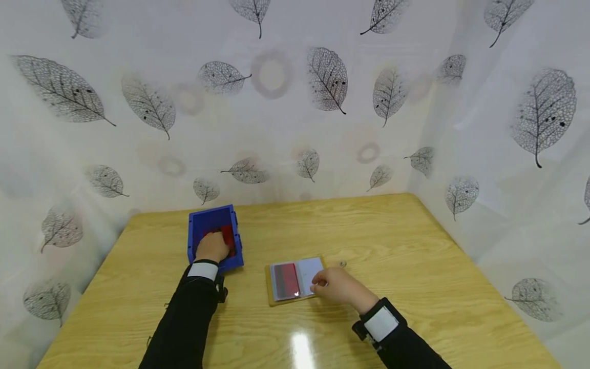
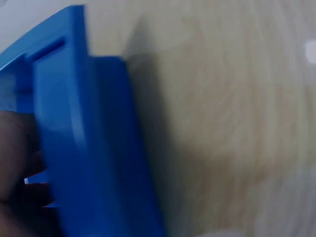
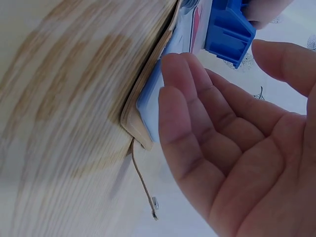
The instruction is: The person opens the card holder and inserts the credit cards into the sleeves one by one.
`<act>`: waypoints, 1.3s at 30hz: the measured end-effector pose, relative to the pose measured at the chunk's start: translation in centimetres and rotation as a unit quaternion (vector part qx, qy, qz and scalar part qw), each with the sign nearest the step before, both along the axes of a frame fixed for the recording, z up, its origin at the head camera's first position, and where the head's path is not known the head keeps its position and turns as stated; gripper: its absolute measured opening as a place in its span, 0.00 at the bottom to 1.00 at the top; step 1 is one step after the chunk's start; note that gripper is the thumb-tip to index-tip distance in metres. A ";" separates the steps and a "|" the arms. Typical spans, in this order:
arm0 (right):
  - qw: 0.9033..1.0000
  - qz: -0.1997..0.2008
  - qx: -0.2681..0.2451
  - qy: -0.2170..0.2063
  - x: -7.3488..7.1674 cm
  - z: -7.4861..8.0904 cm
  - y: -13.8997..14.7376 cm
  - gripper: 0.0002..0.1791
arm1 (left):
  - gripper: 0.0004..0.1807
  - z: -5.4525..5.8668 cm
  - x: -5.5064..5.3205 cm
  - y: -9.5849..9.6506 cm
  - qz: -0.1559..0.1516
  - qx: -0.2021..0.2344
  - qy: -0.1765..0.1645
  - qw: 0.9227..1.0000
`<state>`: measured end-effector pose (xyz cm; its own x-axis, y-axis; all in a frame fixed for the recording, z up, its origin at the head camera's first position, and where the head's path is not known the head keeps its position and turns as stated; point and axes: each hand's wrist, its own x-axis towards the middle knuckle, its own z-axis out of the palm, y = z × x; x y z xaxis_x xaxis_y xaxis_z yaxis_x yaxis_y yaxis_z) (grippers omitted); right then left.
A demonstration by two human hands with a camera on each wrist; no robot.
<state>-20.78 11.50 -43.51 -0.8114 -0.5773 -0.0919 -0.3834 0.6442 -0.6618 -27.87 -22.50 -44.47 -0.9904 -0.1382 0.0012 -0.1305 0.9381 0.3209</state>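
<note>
My left hand point(image 1: 212, 247) reaches down into a blue plastic bin point(image 1: 238, 256) at the left back of the table. Red flat pieces point(image 1: 228, 236) lie in the bin beside the hand. Its fingertips are hidden in the head view, and only a dark, blurred part shows in the left wrist view. A small card album point(image 1: 306, 271) lies open in front, with a red card point(image 1: 290, 280) in the clear sleeve of its left page. At the album's right page, my right hand point(image 1: 338, 287) has loosely bent fingers, with nothing seen between thumb and fingers.
A thin cord point(image 3: 142, 177) with a small metal end trails from the album's cover. The wooden table point(image 1: 415, 256) backs onto a pale curtain point(image 1: 286, 128) with a leaf print, which also hangs along both sides. Glare marks the table's front.
</note>
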 end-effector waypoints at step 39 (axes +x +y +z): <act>0.999 0.031 0.004 -0.008 0.5 -0.5 -0.2 0.13 | 0.09 2.2 0.1 -0.9 0.077 0.036 0.104 0.991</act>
<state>-20.30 11.29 -44.04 -0.7725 -0.6254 -0.1099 -0.4117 0.6251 -0.6632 -27.75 -23.41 -42.25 -0.9370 -0.2938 0.1890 -0.1932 0.8865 0.4204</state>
